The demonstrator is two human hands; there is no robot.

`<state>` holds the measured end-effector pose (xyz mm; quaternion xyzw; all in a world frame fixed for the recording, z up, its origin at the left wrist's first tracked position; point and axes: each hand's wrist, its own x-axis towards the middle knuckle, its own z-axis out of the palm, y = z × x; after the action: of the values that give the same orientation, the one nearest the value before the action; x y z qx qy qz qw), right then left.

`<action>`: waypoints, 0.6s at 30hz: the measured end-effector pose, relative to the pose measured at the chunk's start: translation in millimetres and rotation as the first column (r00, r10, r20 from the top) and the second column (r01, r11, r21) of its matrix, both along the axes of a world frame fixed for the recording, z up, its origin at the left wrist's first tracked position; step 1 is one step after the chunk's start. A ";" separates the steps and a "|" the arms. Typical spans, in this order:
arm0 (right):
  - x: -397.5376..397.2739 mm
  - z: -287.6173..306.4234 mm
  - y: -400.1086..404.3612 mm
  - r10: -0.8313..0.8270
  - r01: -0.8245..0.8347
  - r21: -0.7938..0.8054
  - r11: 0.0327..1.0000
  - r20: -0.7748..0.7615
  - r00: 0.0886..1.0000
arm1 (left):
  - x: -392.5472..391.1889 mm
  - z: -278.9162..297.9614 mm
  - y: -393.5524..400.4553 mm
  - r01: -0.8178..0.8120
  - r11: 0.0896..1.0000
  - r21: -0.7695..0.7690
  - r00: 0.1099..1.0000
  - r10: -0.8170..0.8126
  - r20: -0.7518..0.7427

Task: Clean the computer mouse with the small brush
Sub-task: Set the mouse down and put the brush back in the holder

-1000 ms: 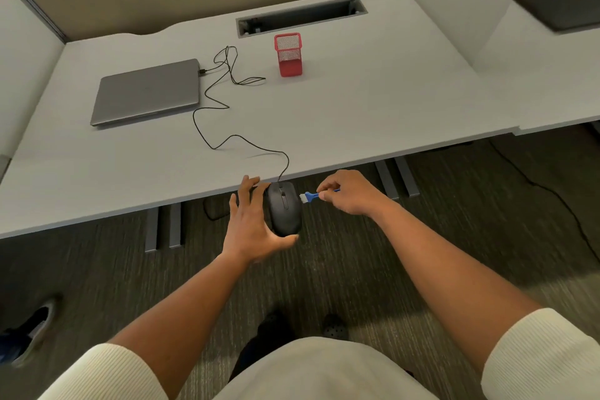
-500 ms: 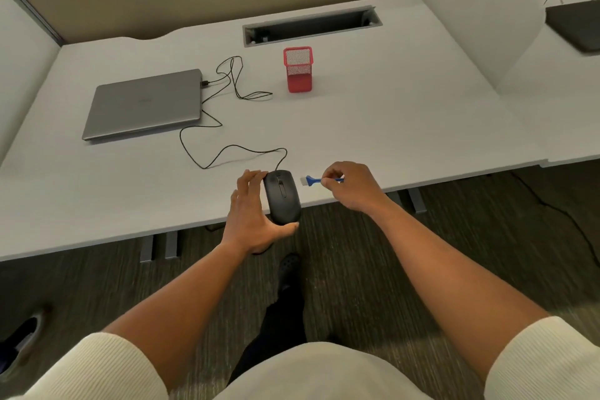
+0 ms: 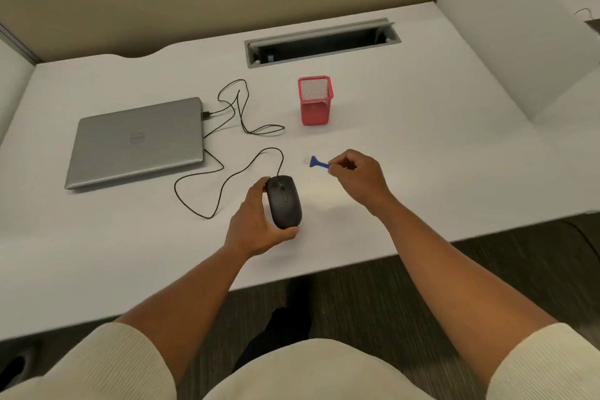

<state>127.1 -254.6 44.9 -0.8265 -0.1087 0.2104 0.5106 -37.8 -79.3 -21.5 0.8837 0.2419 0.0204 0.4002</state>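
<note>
A black wired computer mouse [image 3: 284, 201] is over the white desk [image 3: 422, 156], top side up. My left hand [image 3: 256, 224] grips it from the left and underneath, thumb at its near end. My right hand [image 3: 357, 177] pinches the handle of a small blue brush [image 3: 315, 162], whose white bristles point left. The brush is up and to the right of the mouse, apart from it. The mouse's black cable [image 3: 227, 178] loops across the desk to the laptop.
A closed silver laptop [image 3: 136, 143] lies on the left of the desk. A red mesh pen holder [image 3: 314, 101] stands behind the brush. A cable slot [image 3: 321, 42] is at the back. Partition walls [image 3: 487, 26] flank the desk, its front edge near my body.
Both hands, with mouse and brush, have gone from past the desk's front edge to over the desk top. The brush tip has drawn away from the mouse. The view shifted forward.
</note>
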 end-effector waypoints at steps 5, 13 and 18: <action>25.8 1.7 39.4 -0.023 0.022 -0.035 0.999 -0.030 0.999 | 25.2 -5.1 31.9 0.009 1.000 -0.007 1.000 -0.009 0.007; 53.7 1.8 86.4 -0.034 0.034 -0.014 0.999 -0.048 0.998 | 60.8 -19.6 74.1 -0.009 1.000 -0.013 0.997 0.008 -0.079; 65.2 5.9 106.4 -0.029 0.032 0.038 0.999 -0.061 0.998 | 74.1 -25.3 91.3 0.014 1.000 -0.006 0.998 -0.014 -0.056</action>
<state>192.3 -148.2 50.8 -0.8115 -0.0847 0.2251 0.5326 36.3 12.0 -46.8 0.8845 0.2469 -0.0078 0.3957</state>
